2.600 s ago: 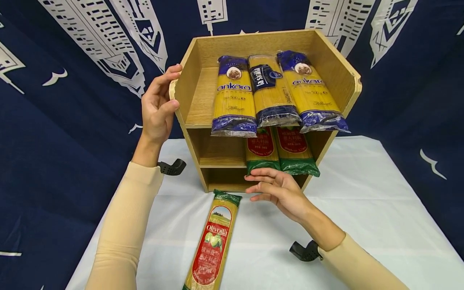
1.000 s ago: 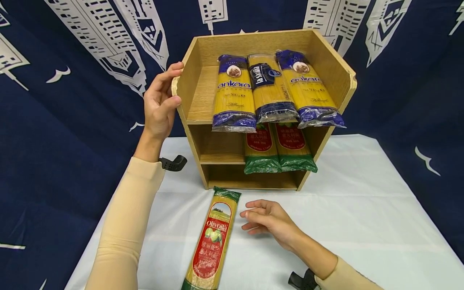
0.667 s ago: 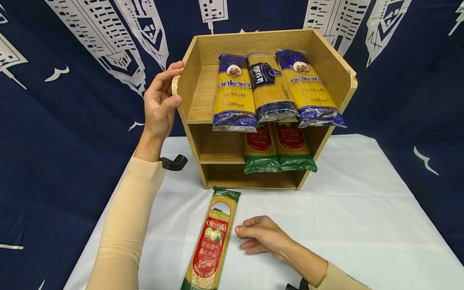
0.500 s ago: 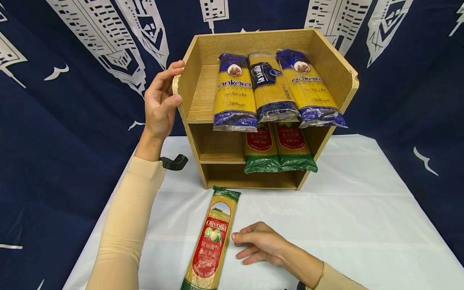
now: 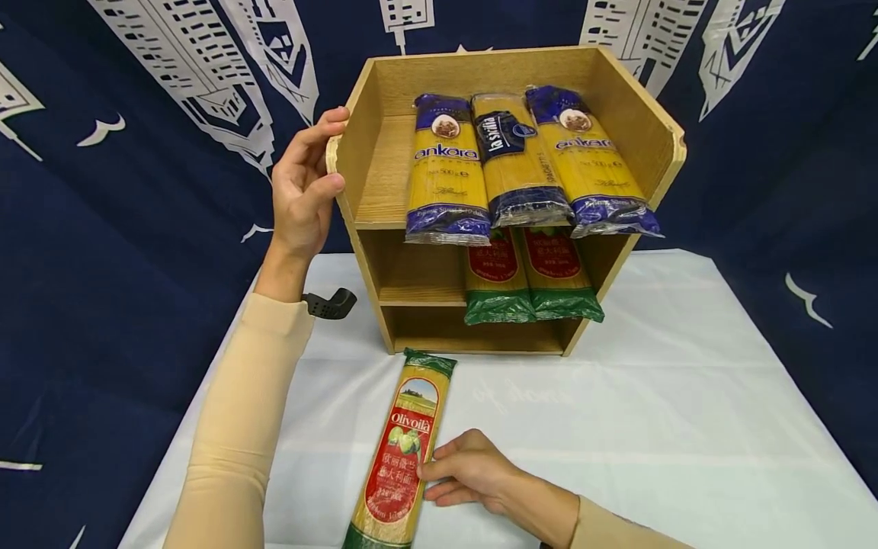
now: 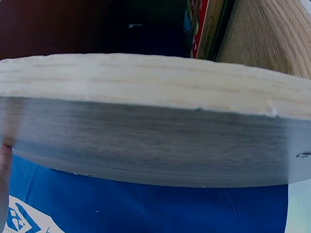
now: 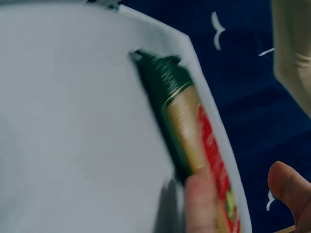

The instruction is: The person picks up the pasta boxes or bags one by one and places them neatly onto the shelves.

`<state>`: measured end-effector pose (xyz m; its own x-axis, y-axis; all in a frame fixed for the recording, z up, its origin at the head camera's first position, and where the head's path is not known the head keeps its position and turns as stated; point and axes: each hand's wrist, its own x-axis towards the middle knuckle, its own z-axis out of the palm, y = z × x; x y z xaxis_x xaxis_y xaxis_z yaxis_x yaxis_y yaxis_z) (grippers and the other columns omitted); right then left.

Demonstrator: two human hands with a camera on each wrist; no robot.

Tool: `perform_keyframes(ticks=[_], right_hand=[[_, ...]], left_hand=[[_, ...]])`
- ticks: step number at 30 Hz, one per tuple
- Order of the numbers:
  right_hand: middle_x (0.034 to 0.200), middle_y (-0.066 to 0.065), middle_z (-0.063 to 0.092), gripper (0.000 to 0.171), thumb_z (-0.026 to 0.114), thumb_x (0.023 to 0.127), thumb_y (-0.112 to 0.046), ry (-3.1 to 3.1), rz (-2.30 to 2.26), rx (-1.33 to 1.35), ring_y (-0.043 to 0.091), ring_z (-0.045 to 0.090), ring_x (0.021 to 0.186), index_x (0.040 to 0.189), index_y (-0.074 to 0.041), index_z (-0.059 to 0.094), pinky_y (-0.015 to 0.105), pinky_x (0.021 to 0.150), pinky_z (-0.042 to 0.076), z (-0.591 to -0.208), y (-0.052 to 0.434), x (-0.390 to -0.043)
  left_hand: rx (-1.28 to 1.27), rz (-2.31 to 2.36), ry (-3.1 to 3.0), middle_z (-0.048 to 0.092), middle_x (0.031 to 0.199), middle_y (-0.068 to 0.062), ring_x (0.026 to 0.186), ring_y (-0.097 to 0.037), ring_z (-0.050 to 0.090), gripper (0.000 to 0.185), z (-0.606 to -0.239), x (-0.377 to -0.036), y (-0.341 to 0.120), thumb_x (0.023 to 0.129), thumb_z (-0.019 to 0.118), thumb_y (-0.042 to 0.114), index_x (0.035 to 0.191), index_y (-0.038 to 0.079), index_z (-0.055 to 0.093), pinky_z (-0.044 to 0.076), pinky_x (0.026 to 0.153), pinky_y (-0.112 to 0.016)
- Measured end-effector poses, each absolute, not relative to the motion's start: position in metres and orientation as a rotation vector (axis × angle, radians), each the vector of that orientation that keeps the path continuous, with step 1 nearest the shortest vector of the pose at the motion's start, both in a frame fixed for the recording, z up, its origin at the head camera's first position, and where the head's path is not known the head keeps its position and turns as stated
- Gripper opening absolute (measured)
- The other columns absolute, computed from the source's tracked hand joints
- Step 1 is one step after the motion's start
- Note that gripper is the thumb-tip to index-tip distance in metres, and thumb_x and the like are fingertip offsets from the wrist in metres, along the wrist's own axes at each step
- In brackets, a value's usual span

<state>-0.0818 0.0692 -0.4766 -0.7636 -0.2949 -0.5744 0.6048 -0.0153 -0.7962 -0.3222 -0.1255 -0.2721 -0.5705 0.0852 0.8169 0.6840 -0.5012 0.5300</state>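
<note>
My left hand (image 5: 302, 191) grips the left side panel of a wooden shelf unit (image 5: 362, 137), thumb at the front edge and fingers behind. In the left wrist view the pale panel edge (image 6: 146, 80) crosses the picture, with a fingertip (image 6: 5, 160) at the far left. An Olivoilà spaghetti pack (image 5: 398, 427), red-labelled with green ends, lies slanted on the white table in front of the shelf. At its right edge is my right hand (image 5: 480, 473), thumb tip over the edge and fingers alongside. The right wrist view shows the pack (image 7: 187, 131) between the spread thumb and a finger.
Two blue-ended ankara packs (image 5: 447, 179) (image 5: 590, 164) flank a La Sicilia spaghetti pack (image 5: 524, 168) on the top tier, ends overhanging. Two green-ended packs (image 5: 497, 305) (image 5: 565, 303) project from the middle tier. A white cloth (image 5: 658, 427) covers the table; a navy printed curtain (image 5: 137, 305) hangs behind.
My right hand has come down from the middle tier's packs, moving toward me and left to the edge of the spaghetti pack on the table. The left hand keeps its hold on the shelf.
</note>
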Motion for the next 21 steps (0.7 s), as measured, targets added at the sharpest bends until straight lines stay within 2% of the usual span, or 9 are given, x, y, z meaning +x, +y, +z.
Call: perform_keyframes(ticks=[6,11,14,18,21], right_hand=[[0.079,0.022,0.072,0.031,0.083,0.081,-0.012,1.774,-1.764,0.277,0.019,0.071,0.054,0.091,0.006,0.059,0.032,0.054,0.06,-0.482,0.064,-0.093],[0.07,0.018,0.07,0.037,0.087,0.079,-0.023,1.889,-1.657,0.22,0.02,0.068,0.048,0.08,0.007,0.066,0.033,0.047,0.058,-0.484,0.062,-0.101],[0.066,0.018,0.068,0.042,0.088,0.077,-0.03,1.981,-1.587,0.17,0.021,0.068,0.046,0.074,0.007,0.068,0.03,0.039,0.053,-0.483,0.061,-0.104],[0.063,0.016,0.068,0.044,0.088,0.076,-0.035,2.103,-1.482,0.114,0.024,0.069,0.047,0.071,0.003,0.069,0.022,0.032,0.042,-0.483,0.06,-0.107],[0.061,0.015,0.068,0.041,0.089,0.076,-0.035,2.159,-1.433,0.09,0.024,0.068,0.047,0.07,0.0,0.068,0.021,0.031,0.04,-0.484,0.058,-0.108]], left_hand=[[-1.168,-2.131,-1.281,0.059,0.136,-0.018,0.141,-0.033,0.042,0.053,-0.272,-0.322,-0.126,0.07,0.082,0.018,0.117,0.0,0.069,0.03,0.119,-0.042],[-1.166,-2.135,-1.279,0.059,0.136,-0.019,0.14,-0.034,0.042,0.052,-0.272,-0.322,-0.126,0.07,0.082,0.018,0.117,0.0,0.069,0.03,0.119,-0.042],[-1.163,-2.135,-1.277,0.059,0.136,-0.018,0.14,-0.034,0.042,0.052,-0.272,-0.322,-0.126,0.07,0.082,0.018,0.117,0.0,0.069,0.03,0.119,-0.043],[-1.163,-2.134,-1.277,0.059,0.136,-0.018,0.14,-0.034,0.042,0.052,-0.272,-0.322,-0.125,0.07,0.082,0.019,0.116,0.0,0.069,0.031,0.118,-0.043],[-1.163,-2.143,-1.273,0.059,0.136,-0.018,0.14,-0.034,0.042,0.053,-0.272,-0.322,-0.126,0.069,0.083,0.019,0.117,0.0,0.069,0.031,0.118,-0.043]])
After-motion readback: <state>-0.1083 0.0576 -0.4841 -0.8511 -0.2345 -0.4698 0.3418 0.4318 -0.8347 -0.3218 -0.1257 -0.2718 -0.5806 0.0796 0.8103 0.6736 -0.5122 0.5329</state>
